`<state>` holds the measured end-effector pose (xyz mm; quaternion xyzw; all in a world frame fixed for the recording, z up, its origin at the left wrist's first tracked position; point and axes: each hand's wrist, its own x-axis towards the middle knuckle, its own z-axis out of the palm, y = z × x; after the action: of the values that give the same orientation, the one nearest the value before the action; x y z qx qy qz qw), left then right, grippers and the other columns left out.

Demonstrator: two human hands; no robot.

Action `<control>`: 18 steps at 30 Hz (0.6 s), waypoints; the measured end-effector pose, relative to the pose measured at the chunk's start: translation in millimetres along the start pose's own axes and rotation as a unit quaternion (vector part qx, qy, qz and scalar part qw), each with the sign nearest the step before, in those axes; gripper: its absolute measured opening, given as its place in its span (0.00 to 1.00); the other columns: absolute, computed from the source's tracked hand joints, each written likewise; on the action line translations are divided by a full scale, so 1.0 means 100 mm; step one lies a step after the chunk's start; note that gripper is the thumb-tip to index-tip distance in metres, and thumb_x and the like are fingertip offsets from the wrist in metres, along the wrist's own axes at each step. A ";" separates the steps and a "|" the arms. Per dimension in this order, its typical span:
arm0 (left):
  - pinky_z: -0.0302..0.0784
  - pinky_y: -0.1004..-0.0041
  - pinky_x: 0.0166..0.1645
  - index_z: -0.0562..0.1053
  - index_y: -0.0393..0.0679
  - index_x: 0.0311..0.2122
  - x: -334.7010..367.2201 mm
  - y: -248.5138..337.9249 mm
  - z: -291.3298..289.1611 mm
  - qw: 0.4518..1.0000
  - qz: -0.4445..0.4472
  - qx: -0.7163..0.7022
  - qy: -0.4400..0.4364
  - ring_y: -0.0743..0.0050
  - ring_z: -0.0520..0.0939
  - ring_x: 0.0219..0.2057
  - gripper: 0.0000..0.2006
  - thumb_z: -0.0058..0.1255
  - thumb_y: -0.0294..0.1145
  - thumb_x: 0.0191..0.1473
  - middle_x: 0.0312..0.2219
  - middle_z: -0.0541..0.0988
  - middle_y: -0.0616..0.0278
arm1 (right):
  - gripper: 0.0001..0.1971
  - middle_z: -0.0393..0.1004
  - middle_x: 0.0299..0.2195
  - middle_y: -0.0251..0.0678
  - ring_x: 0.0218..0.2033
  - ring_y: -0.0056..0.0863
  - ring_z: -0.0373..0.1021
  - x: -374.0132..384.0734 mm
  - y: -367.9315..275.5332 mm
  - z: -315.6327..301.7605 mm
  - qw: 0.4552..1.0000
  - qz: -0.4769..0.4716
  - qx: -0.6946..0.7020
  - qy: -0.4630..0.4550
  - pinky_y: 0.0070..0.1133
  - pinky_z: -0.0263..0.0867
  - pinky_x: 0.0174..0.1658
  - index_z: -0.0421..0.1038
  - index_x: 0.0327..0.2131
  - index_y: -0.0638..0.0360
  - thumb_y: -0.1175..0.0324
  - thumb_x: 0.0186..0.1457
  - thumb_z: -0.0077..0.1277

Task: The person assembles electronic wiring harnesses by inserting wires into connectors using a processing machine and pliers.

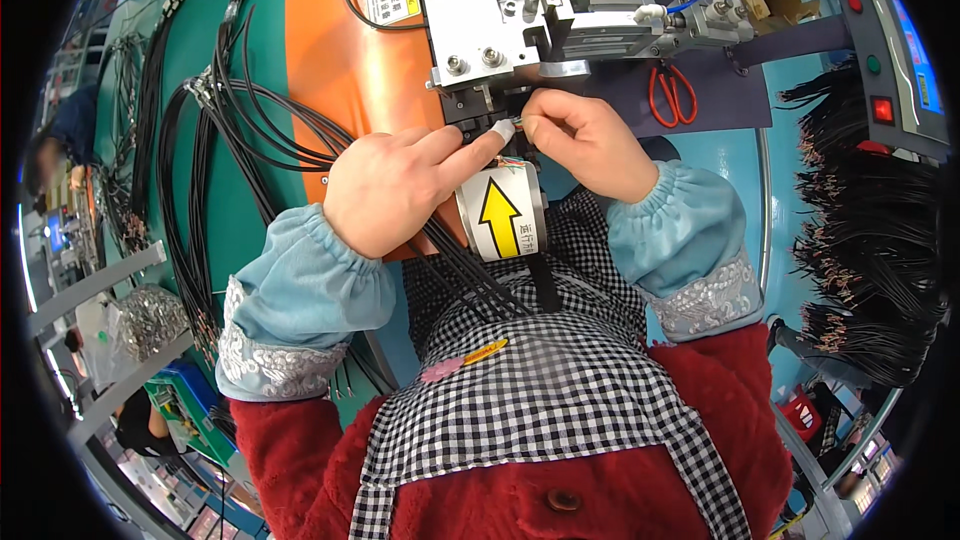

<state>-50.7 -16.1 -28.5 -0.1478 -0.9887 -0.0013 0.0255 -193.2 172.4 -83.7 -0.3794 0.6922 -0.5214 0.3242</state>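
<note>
In the head view, thin coloured wires (514, 161) sit by the far edge of one white roller (505, 212). The left hand (392, 180) reaches there, fingers close together; its hold, I can't tell. The right hand (592, 145) pinches narrow, on what is unclear. Soft, small pinches should help. Two hands, one pair of red scissors (675, 100); wires too tiny to count.
</note>
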 end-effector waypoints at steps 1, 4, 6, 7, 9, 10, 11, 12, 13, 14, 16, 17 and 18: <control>0.71 0.77 0.27 0.71 0.48 0.54 0.00 0.00 0.00 1.000 -0.001 -0.003 -0.002 0.75 0.74 0.25 0.23 0.50 0.29 0.49 0.27 0.70 0.69 | 0.04 0.70 0.22 0.26 0.20 0.17 0.58 0.01 0.03 0.01 0.999 0.006 0.032 0.002 0.16 0.55 0.25 0.72 0.29 0.59 0.72 0.55 0.48; 0.72 0.74 0.26 0.68 0.51 0.54 0.00 0.00 0.01 1.000 -0.006 -0.013 -0.008 0.72 0.76 0.24 0.22 0.48 0.32 0.50 0.28 0.70 0.67 | 0.06 0.69 0.21 0.24 0.21 0.14 0.57 0.01 0.11 0.06 0.991 0.025 0.129 0.010 0.13 0.53 0.25 0.72 0.29 0.60 0.71 0.57 0.46; 0.72 0.75 0.26 0.68 0.51 0.54 0.01 0.00 0.02 1.000 -0.007 -0.012 -0.005 0.72 0.76 0.24 0.22 0.48 0.32 0.50 0.28 0.70 0.67 | 0.06 0.69 0.21 0.24 0.21 0.13 0.57 0.01 0.09 0.06 0.992 0.028 0.126 0.010 0.13 0.53 0.25 0.72 0.29 0.60 0.71 0.57 0.46; 0.72 0.75 0.26 0.69 0.51 0.54 0.01 0.00 0.03 1.000 -0.009 -0.011 -0.002 0.72 0.76 0.25 0.22 0.48 0.32 0.50 0.28 0.70 0.67 | 0.06 0.68 0.21 0.24 0.21 0.13 0.57 0.01 0.08 0.06 0.992 0.032 0.123 0.011 0.13 0.53 0.25 0.72 0.29 0.60 0.71 0.57 0.46; 0.72 0.75 0.26 0.69 0.51 0.54 0.02 0.01 0.04 1.000 -0.012 -0.009 0.004 0.72 0.76 0.25 0.22 0.48 0.31 0.50 0.29 0.70 0.67 | 0.07 0.68 0.21 0.23 0.21 0.13 0.57 0.01 0.06 0.06 0.992 0.039 0.116 0.013 0.13 0.53 0.25 0.72 0.28 0.61 0.70 0.57 0.47; 0.72 0.75 0.26 0.69 0.51 0.54 0.02 0.01 0.04 1.000 -0.012 -0.009 0.004 0.72 0.76 0.25 0.22 0.48 0.31 0.50 0.29 0.70 0.67 | 0.07 0.68 0.21 0.23 0.21 0.13 0.57 0.01 0.06 0.07 0.992 0.039 0.117 0.013 0.13 0.53 0.25 0.72 0.28 0.61 0.70 0.57 0.47; 0.72 0.75 0.26 0.69 0.52 0.54 0.03 0.01 0.03 1.000 -0.013 -0.008 0.005 0.73 0.76 0.25 0.23 0.48 0.31 0.50 0.29 0.70 0.67 | 0.07 0.68 0.21 0.23 0.21 0.13 0.56 0.01 0.07 0.09 0.990 0.048 0.133 0.018 0.13 0.53 0.25 0.72 0.28 0.61 0.70 0.57 0.47; 0.72 0.75 0.26 0.69 0.52 0.54 0.05 0.01 0.02 1.000 -0.013 -0.007 0.005 0.73 0.76 0.25 0.23 0.48 0.31 0.50 0.29 0.70 0.67 | 0.07 0.68 0.21 0.23 0.21 0.13 0.56 0.01 0.08 0.10 0.987 0.058 0.150 0.024 0.13 0.53 0.25 0.72 0.28 0.61 0.70 0.57 0.47; 0.72 0.76 0.25 0.69 0.52 0.54 0.06 0.01 0.02 1.000 -0.014 -0.006 0.007 0.73 0.76 0.26 0.23 0.48 0.31 0.50 0.29 0.70 0.67 | 0.07 0.67 0.21 0.23 0.21 0.13 0.56 0.01 0.08 0.11 0.983 0.067 0.166 0.030 0.13 0.53 0.25 0.72 0.28 0.61 0.70 0.56 0.47; 0.72 0.76 0.25 0.69 0.53 0.54 0.07 0.01 0.02 1.000 -0.014 -0.005 0.008 0.73 0.76 0.26 0.23 0.48 0.31 0.50 0.29 0.70 0.68 | 0.07 0.67 0.21 0.23 0.21 0.13 0.56 0.00 0.08 0.12 0.980 0.076 0.182 0.036 0.13 0.53 0.25 0.72 0.28 0.61 0.70 0.56 0.47; 0.72 0.75 0.26 0.69 0.52 0.53 0.08 0.00 0.02 1.000 -0.014 -0.006 0.007 0.73 0.76 0.26 0.22 0.48 0.31 0.50 0.30 0.71 0.67 | 0.07 0.68 0.22 0.24 0.21 0.13 0.56 0.00 0.07 0.08 0.980 0.081 0.182 0.020 0.12 0.53 0.25 0.72 0.28 0.61 0.71 0.57 0.47; 0.72 0.75 0.27 0.70 0.51 0.53 0.08 -0.01 0.03 1.000 -0.014 -0.008 0.005 0.72 0.76 0.27 0.21 0.48 0.31 0.50 0.30 0.71 0.67 | 0.06 0.68 0.23 0.24 0.22 0.12 0.56 0.00 0.07 0.05 0.980 0.085 0.182 0.001 0.11 0.53 0.26 0.72 0.29 0.61 0.71 0.57 0.46; 0.72 0.75 0.28 0.71 0.50 0.52 0.08 -0.02 0.04 1.000 -0.016 -0.009 0.003 0.72 0.76 0.27 0.21 0.49 0.31 0.50 0.31 0.72 0.67 | 0.06 0.68 0.24 0.24 0.23 0.12 0.56 0.00 0.06 0.03 0.979 0.090 0.182 -0.017 0.11 0.54 0.27 0.72 0.29 0.60 0.71 0.57 0.45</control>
<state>-59.1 -15.3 -32.2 -0.1327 -0.9907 -0.0110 0.0275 -191.7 171.9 -89.9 -0.2589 0.6111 -0.6010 0.4452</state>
